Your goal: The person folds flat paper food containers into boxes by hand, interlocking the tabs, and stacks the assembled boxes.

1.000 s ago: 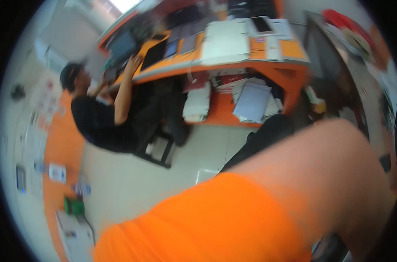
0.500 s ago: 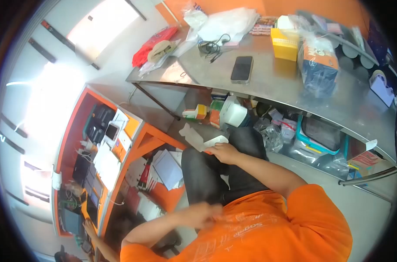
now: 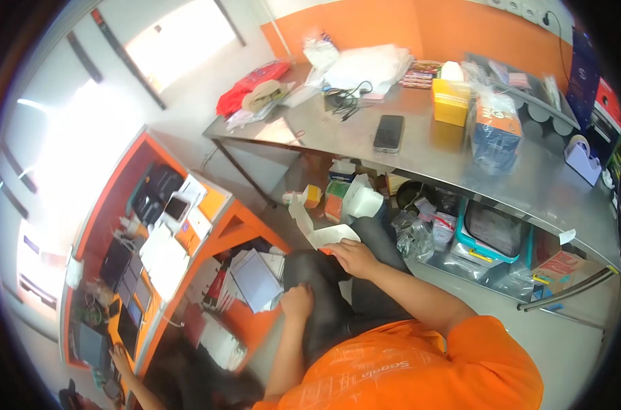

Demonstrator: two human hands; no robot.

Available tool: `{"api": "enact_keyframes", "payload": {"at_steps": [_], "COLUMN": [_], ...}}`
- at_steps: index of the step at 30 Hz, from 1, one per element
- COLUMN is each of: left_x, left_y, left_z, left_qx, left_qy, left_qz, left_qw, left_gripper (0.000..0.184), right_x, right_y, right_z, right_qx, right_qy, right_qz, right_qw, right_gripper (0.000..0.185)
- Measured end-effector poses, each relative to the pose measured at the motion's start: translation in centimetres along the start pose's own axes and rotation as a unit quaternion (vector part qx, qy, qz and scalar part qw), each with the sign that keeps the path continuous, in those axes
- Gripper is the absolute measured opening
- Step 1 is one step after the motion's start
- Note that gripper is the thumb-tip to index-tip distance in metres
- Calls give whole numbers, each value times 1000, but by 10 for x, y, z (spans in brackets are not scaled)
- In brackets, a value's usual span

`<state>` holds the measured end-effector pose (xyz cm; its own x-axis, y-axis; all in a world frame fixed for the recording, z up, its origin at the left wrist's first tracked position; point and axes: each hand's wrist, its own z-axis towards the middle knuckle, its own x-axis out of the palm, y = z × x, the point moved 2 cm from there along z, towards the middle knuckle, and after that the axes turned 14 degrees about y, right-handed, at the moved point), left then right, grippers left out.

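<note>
My right hand (image 3: 353, 259) is closed on the near edge of a small open carton (image 3: 335, 236), white inside with some orange on its outer side. The carton sits over my lap, and its raised lid flap (image 3: 301, 216) points away to the left. What lies inside it is not clear. On my left thigh rests my left hand (image 3: 298, 301), fingers curled in, with no object visible in it. Dark trousers (image 3: 317, 273) lie under both hands.
Ahead stands a metal table (image 3: 310, 133) bearing a phone (image 3: 389, 132), a black cable (image 3: 349, 99), a yellow box (image 3: 450, 102) and a plastic-wrapped box (image 3: 495, 133). Boxes and bags fill the shelf below. At left, another person's hand (image 3: 120, 359) is at an orange desk (image 3: 218, 205).
My left hand has moved from in front of my shirt down onto my left thigh. My right hand keeps hold of the carton, now tilted so more of its inside shows. The view has shifted slightly.
</note>
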<state>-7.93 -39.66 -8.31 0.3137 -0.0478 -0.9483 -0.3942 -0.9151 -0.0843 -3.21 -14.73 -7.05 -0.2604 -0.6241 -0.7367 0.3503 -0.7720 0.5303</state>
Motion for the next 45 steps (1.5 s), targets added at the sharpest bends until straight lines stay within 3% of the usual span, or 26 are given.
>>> {"api": "enact_keyframes", "payload": {"at_steps": [5,8,11,20,22,24,27,30,34,40,41,45], "left_x": [-22,-23,-21,-42,-47,-27,12,26,18,25,24,38], "left_y": [20,18,3,-38,-75,-106,-131,-130,-126,-132,-132,-134], "left_z": [-4,-32,-59,-21,-15,-6,-5,6,10,26,34,67], "left_qx": [153,213,242,180,226,218,187,276,303,95,98,211], "left_qy": [44,98,91,122,105,121,101,126,155,-7,66,154], "left_qz": [-85,-84,-108,18,-83,-99,-98,-154,-137,-240,-255,-177], "left_qw": [984,969,960,976,965,963,972,941,930,966,960,949], "left_gripper": [34,33,30,47,51,52,47,40,34,47,39,32], "right_x": [16,11,2,-59,-65,-81,-91,-87,-65,-60,-62,-69], "right_y": [5,13,17,35,21,14,-6,-17,-26,-21,-11,-5], "right_z": [6,4,2,-23,-47,-77,-124,-176,-204,-169,-159,-140], "right_qx": [-28,-46,-59,-32,-27,80,152,232,205,186,191,119], "right_qy": [26,4,-22,-119,-167,-151,-148,-95,-71,-55,-41,-36], "right_qz": [2,12,3,-28,-45,-59,-63,-85,-124,-35,-32,-105], "right_qw": [999,999,998,992,984,984,975,964,968,980,980,987], "right_gripper": [42,44,44,34,41,38,36,33,35,34,33,33]}}
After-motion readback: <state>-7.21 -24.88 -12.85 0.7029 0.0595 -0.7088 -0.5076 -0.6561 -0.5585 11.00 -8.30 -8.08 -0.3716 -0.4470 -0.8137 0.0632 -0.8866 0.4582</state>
